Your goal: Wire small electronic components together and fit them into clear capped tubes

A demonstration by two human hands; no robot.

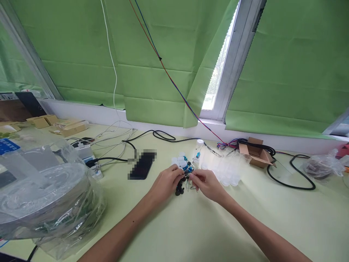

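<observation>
My left hand (169,181) and my right hand (205,183) meet over a small heap of parts on the pale green table. Both have thumb and fingers pinched together, close to each other. What lies between the fingertips is too small to make out. Around them are blue electronic components with thin wire leads (190,169) and several round black pieces (179,190). White caps (182,163) lie just beyond my left hand. A clear vial with a white lid (200,143) stands behind the heap, with a blue part inside. Clear plastic vials (230,174) are grouped right of my right hand.
A black phone (141,166) lies left of my hands. A large plastic-wrapped reel (46,196) fills the left side. A power strip (89,160), cables (163,136) and an open cardboard box (255,154) sit farther back. A plastic bag (323,163) is at right.
</observation>
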